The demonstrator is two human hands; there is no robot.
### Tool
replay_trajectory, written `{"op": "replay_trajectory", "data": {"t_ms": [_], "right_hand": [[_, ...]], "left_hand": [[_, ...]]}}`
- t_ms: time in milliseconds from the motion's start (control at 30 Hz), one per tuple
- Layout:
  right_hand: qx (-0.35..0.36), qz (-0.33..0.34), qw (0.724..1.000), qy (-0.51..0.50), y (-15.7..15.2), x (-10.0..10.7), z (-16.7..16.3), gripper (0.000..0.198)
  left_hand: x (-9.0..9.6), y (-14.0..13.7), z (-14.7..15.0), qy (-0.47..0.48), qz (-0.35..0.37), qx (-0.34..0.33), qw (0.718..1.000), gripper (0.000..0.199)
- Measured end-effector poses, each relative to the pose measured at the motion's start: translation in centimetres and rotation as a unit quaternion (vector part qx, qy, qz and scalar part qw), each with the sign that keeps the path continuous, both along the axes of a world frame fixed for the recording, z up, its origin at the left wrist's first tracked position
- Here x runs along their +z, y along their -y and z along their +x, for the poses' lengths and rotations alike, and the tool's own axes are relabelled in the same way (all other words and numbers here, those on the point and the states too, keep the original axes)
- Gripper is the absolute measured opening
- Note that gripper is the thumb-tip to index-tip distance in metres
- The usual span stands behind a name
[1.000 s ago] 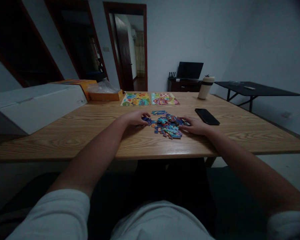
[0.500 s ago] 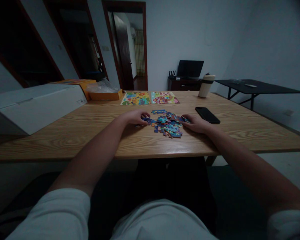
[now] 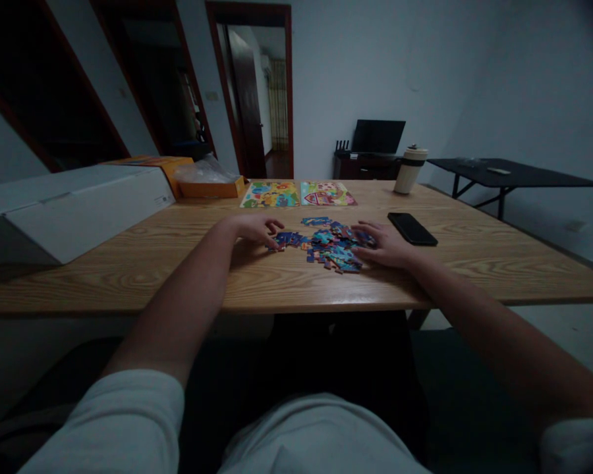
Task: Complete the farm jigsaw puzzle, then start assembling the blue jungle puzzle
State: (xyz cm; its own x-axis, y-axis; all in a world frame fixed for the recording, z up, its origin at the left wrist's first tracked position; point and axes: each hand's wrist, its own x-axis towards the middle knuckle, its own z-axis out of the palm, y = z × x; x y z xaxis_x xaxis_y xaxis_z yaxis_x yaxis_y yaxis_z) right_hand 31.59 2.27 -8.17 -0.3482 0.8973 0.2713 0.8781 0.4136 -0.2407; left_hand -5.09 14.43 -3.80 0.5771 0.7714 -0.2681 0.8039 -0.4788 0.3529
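A loose heap of jigsaw puzzle pieces, mostly blue with some orange and purple, lies on the wooden table in front of me. Just left of the heap is my left hand, fingers apart and curved, its fingertips near the outermost dark blue pieces. My right hand rests over the right edge of the heap with its fingers spread, covering some pieces. Neither hand shows a piece in its grasp.
Two colourful picture sheets lie behind the heap. A black phone and a pale lidded cup are on the right. At left stand a long white box and an orange box tray holding clear plastic.
My left hand has drawn back leftward from the heap, uncovering dark blue pieces. On the right, my fingers have spread and shifted slightly over the pieces.
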Motion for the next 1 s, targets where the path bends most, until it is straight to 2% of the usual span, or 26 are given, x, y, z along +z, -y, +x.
{"op": "replay_trajectory", "data": {"t_ms": [133, 267, 400, 633, 1000], "right_hand": [[0.086, 0.009, 0.996, 0.036, 1.1, 0.4, -2.1, 0.079], [0.120, 0.014, 0.991, 0.061, 1.0, 0.2, -3.0, 0.068], [0.091, 0.029, 0.993, 0.063, 0.3, -0.3, -2.5, 0.064], [0.049, 0.037, 0.996, 0.065, -0.7, -1.0, -1.7, 0.054], [0.011, 0.041, 0.997, 0.072, -0.6, -0.5, -1.6, 0.046]], "left_hand": [[-0.1, 0.8, 0.8, -0.007, 0.016, 0.007, 1.000, 0.082], [-0.4, 1.1, 1.6, 0.007, 0.036, -0.005, 0.999, 0.068], [-0.8, 1.0, 1.9, 0.020, 0.053, -0.005, 0.998, 0.060], [-1.2, 1.0, 2.4, 0.015, 0.078, -0.015, 0.997, 0.058], [-0.8, 2.1, 3.7, 0.017, 0.061, -0.024, 0.998, 0.055]]}}
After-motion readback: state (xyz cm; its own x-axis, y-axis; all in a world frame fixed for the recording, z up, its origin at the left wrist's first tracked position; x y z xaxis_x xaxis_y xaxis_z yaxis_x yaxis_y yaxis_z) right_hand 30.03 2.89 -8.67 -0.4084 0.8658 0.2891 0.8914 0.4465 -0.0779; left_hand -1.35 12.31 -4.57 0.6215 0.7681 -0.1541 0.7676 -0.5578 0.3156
